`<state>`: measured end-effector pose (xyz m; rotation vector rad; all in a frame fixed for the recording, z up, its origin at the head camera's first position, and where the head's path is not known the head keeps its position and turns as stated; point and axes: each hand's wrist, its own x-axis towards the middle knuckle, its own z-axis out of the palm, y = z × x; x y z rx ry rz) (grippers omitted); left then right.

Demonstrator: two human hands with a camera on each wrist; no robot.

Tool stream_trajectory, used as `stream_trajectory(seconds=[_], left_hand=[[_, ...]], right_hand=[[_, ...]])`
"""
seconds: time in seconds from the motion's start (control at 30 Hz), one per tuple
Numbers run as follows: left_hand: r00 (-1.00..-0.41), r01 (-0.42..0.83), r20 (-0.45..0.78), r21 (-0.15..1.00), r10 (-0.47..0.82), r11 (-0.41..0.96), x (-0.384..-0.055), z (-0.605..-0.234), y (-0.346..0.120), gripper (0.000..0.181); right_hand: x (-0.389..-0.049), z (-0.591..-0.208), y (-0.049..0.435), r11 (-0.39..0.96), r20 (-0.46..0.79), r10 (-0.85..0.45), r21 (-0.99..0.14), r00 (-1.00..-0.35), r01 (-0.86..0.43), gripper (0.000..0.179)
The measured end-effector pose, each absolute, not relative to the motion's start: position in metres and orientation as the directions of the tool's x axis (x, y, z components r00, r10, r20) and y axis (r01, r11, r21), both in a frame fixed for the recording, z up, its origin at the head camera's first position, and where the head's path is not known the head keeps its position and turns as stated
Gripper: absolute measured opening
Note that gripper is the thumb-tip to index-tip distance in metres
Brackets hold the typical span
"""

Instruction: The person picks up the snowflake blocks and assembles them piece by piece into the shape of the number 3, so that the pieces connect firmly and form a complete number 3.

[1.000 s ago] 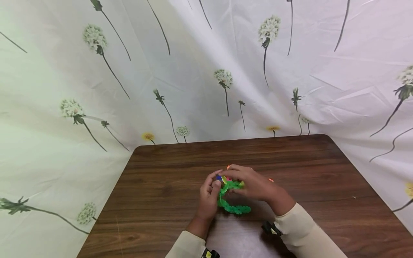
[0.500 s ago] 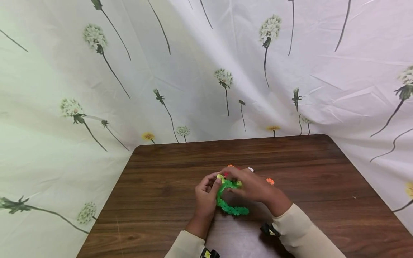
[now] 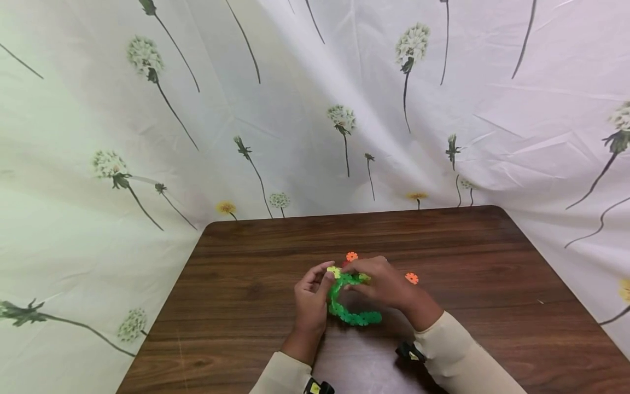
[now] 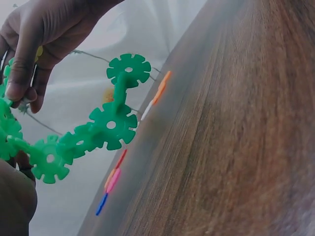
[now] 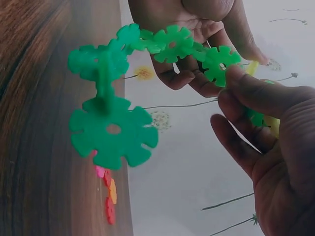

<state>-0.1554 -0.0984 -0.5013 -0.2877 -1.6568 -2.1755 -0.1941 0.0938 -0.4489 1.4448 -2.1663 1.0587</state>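
Green snowflake-shaped interlocking discs (image 3: 356, 317) form a curved chain raised off the table, with a large disc (image 5: 114, 129) at its free end. My left hand (image 3: 311, 301) pinches the chain's far end, where a yellow disc (image 3: 334, 271) shows at the thumb tip. From the other side, my right hand (image 3: 386, 282) pinches the same end, its thumb (image 5: 246, 86) against a green disc (image 5: 221, 66). Another yellow piece (image 3: 364, 278) peeks out by the right fingers. In the left wrist view the chain (image 4: 112, 124) hangs between both hands and the table; the joint under the fingertips is partly hidden.
Loose discs lie on the brown wooden table (image 3: 256, 262) beyond the hands: an orange one (image 3: 351, 256), another orange one (image 3: 412, 278) right of the right hand, and pink (image 4: 113, 180) and blue (image 4: 101, 204) ones. A dandelion-print cloth (image 3: 295, 137) hangs behind the table.
Both hands have shifted slightly left with the chain. A blue disc at the left fingertips has gone from sight, and the yellow disc shows more. The orange discs are now uncovered.
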Motion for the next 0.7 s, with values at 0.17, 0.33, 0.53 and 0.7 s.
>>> stream_trajectory(seconds=[0.17,0.33,0.53,0.7], left_hand=[[-0.905,0.419,0.386,0.881,-0.177,-0.221,-0.1559,-0.5025,-0.0986,0.027],[-0.902,0.424,0.397,0.887,-0.168,-0.181,-0.1552,-0.5018,-0.0987,0.025],[-0.878,0.475,0.458,0.869,-0.138,-0.138,-0.1542,-0.5021,-0.0997,0.022],[-0.847,0.531,0.524,0.840,-0.088,-0.113,-0.1549,-0.5051,-0.1028,0.023]], right_hand=[[-0.1976,-0.4550,0.0928,0.132,0.673,-0.614,-0.427,-0.412,-0.894,0.037],[-0.1971,-0.4571,0.0939,0.127,0.677,-0.603,-0.441,-0.422,-0.888,0.039],[-0.1957,-0.4570,0.0952,0.140,0.645,-0.607,-0.489,-0.465,-0.861,0.036],[-0.1958,-0.4573,0.0958,0.141,0.631,-0.610,-0.509,-0.479,-0.849,0.033]])
